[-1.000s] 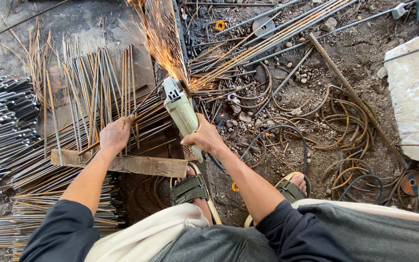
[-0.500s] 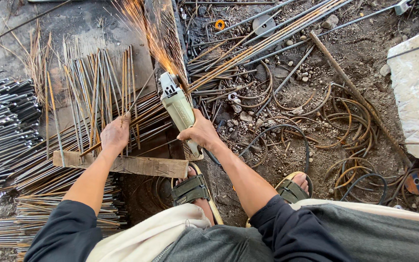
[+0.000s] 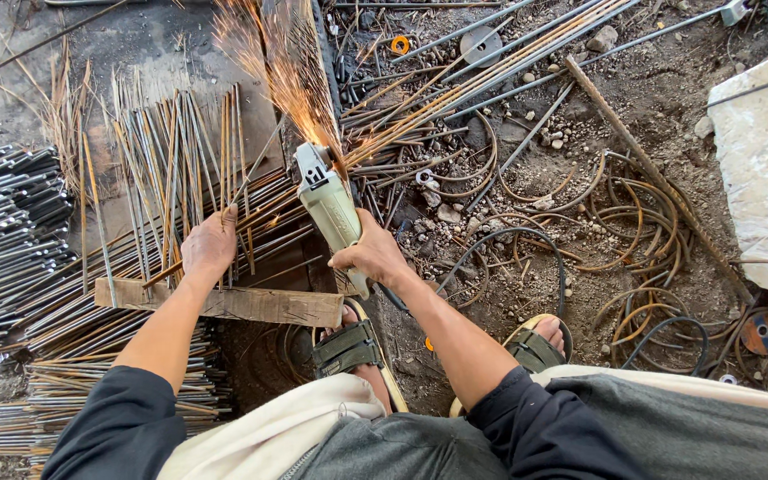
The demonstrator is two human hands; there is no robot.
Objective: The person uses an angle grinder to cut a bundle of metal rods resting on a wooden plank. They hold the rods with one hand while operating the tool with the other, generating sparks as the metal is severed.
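Mid-cut: right hand point(image 3: 368, 253) wrapped tight round angle grinder point(image 3: 329, 209), sparks point(image 3: 277, 76) flying; left hand point(image 3: 209, 249) flat, pinning rods point(image 3: 171, 178). Rods not yet severed, prob.

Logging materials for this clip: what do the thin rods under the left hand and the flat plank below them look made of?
Thin rods: apparently steel, dull grey with rusty streaks; grinding throws orange sparks. Flat plank: looks like rough, unpainted wood, pale brown, grainy.

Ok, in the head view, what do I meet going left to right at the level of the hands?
Stacked grey rods → left hand pressing rusty rods → angle grinder → right hand → coiled wire → pale stone slab.
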